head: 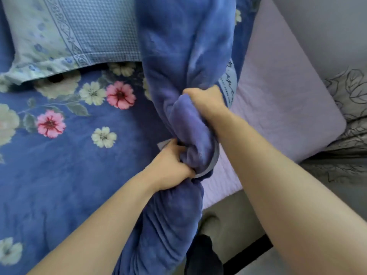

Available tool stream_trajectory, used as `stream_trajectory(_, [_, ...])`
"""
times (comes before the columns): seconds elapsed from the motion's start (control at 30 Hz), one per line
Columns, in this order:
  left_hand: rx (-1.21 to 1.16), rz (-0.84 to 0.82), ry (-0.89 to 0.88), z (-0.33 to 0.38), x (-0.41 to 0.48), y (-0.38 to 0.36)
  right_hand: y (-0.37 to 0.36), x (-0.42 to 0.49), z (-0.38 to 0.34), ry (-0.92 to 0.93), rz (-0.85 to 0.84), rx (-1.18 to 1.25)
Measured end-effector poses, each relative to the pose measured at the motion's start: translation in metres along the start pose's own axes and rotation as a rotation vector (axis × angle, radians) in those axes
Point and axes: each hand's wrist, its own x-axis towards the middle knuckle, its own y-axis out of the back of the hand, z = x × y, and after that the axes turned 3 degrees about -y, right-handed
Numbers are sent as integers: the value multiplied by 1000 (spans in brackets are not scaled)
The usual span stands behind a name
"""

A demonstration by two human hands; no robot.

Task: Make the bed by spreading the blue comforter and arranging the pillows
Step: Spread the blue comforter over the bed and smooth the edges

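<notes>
Both hands, left hand (170, 167) and right hand (204, 100), clench curled fingers around the bunched plush blue comforter (184, 46) above the floral blue bedsheet (69, 165).

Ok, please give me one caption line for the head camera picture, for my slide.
Left grip and right grip hold the bunched blue comforter over the floral sheet, near a pillow.
</notes>
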Motion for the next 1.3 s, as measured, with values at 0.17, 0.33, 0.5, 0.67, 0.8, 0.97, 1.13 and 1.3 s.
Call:
stream_trajectory(0.17, [-358, -115, 45, 48, -3, -70, 141, -10, 40, -65, 375, 426])
stream_trajectory(0.33, [-95, -320, -169, 91, 2, -215, 307, -96, 139, -230, 523, 252])
stream_trajectory(0.5, [433, -486, -43, 50, 30, -251, 318, -76, 238, -297, 653, 201])
stream_trajectory(0.67, [841, -608, -32, 21, 59, -261, 285, -41, 332, -566, 497, 90])
stream_trajectory(0.8, [571, 14, -341, 46, 91, -238, 290, -40, 324, -577, 511, 42])
stream_trajectory(0.97, [778, 315, 39, 75, 168, -200, 333, -16, 286, -48, 842, -558])
stream_trajectory(1.13, [896, 148, 377, 75, 218, -210, 365, 57, 275, -195, 461, -475])
stream_trajectory(1.3, [964, 128, 485, 66, 239, -211, 359, 115, 314, -575, 366, 290])
